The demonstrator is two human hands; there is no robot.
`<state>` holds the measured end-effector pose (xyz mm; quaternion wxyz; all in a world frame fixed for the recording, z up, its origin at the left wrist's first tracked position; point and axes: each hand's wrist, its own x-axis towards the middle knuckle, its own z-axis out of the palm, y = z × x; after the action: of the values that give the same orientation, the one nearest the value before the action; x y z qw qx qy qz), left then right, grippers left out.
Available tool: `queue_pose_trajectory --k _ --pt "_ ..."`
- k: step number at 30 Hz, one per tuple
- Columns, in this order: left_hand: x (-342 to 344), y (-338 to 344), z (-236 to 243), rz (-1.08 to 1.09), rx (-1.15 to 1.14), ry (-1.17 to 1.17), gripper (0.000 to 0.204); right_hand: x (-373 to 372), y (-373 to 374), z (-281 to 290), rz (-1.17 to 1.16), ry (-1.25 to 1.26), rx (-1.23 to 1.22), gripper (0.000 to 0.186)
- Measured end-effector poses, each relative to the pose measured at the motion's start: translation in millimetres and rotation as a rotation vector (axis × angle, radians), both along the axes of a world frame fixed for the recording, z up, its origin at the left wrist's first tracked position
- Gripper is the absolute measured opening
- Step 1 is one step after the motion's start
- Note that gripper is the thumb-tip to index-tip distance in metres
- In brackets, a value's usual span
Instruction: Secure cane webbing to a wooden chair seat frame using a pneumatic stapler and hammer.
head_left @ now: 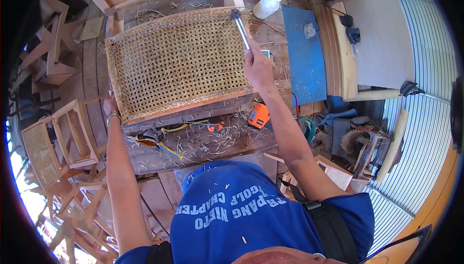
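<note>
Wooden workbench (212,143) amid chair frames (72,133)

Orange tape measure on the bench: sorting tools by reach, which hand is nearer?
Right. The right hand holds a tool above the orange tape measure; the left hand is across the cane panel.

Furniture workshop, cane-woven panel (176,61) on littered workbench (203,143), unfinished wooden chair frames (72,133)
</note>
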<state>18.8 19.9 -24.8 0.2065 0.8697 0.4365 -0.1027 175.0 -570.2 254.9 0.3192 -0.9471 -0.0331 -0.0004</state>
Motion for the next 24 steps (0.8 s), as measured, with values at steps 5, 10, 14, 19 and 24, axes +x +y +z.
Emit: queue_pose_trajectory --k 5,10,14,19,24 --pt "-13.8 5.7 44.2 0.019 -0.007 0.052 0.077 -27.9 -2.3 27.3 -0.076 -0.011 0.139 0.041" --pt "23.8 -57.1 80.2 -0.085 0.117 0.016 0.075 -115.0 -56.9 37.1 -0.281 0.138 0.285 0.021" --pt "39.7 -70.7 96.7 -0.110 0.021 0.028 0.074 -207.4 -85.0 46.2 -0.436 0.231 0.314 0.026" --pt "37.7 -40.3 104.8 -0.348 0.075 0.156 0.069 -298.8 -67.5 73.0 -0.658 0.303 0.554 0.026" --pt "-6.7 41.3 166.9 0.391 -0.797 -0.448 0.051 -330.5 -72.5 60.2 -0.583 0.268 0.399 0.027"
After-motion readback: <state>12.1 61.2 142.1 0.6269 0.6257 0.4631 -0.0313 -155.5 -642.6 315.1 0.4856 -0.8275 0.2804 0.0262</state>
